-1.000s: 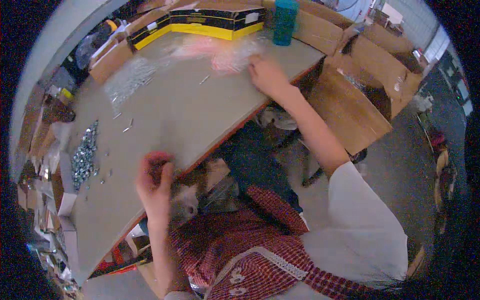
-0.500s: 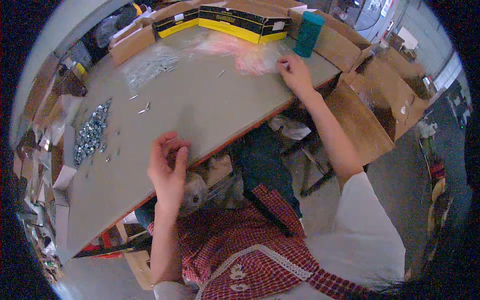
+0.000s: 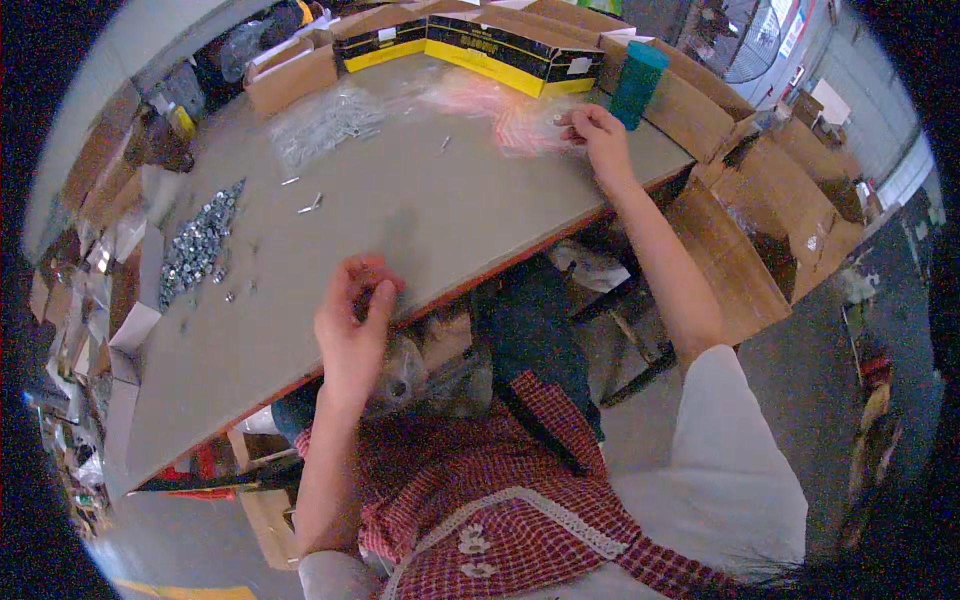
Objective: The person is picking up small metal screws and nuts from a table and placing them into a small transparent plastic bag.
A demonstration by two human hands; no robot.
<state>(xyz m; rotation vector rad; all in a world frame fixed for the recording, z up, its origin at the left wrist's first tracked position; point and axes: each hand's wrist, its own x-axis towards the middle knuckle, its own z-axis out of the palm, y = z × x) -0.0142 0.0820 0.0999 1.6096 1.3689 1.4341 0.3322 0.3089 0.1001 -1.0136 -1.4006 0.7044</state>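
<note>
My left hand hovers at the near edge of the grey table, fingers curled together as if pinching something small; what it holds is too small to make out. My right hand reaches far across the table and grips a thin pink plastic bag from a loose heap of such bags. A teal cylindrical container stands just right of that hand.
A pile of metal nuts lies at the table's left. Clear bags of long screws sit at the back, with loose screws nearby. Yellow-and-black boxes and cardboard boxes line the far edge. Open cartons stand right.
The view has shifted as my head moved. My left hand rose slightly along the near edge with fingers still curled. My right hand stays on the pink bags.
</note>
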